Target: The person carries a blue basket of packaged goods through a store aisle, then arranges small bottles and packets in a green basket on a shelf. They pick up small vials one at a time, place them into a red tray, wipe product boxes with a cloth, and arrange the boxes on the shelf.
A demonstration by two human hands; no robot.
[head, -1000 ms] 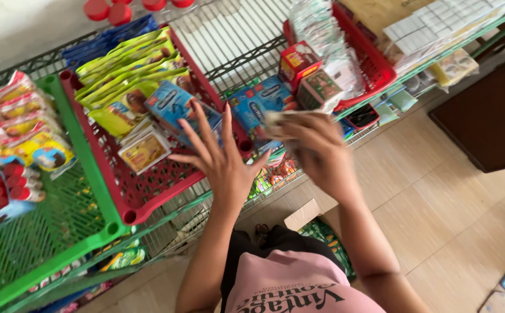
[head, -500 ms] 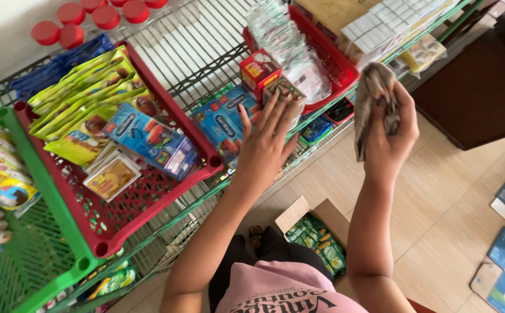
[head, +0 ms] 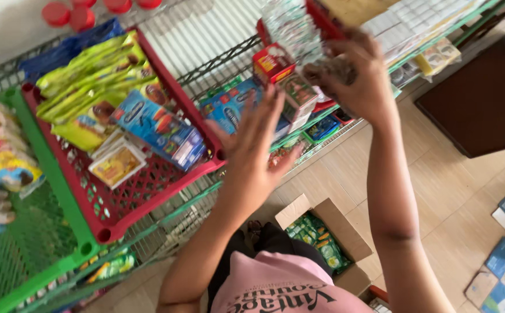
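Hands at a wire shop shelf.
The right hand (head: 354,72) closes on a blurred packet (head: 329,71), apparently lying crosswise, above the shelf's front edge; the left hand (head: 258,139) spreads open, empty, just beside the red basket (head: 148,200)'s rim.

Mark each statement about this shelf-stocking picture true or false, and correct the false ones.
1. The right hand holds a small blurred packet. True.
2. The left hand is closed in a fist. False: its fingers are spread open, with nothing in its grip.
3. The red basket holds yellow-green packets. True.
4. The cardboard box on the floor is sealed. False: its flaps are open and green packets show inside.
5. The green basket sits right of the red one. False: it sits left.
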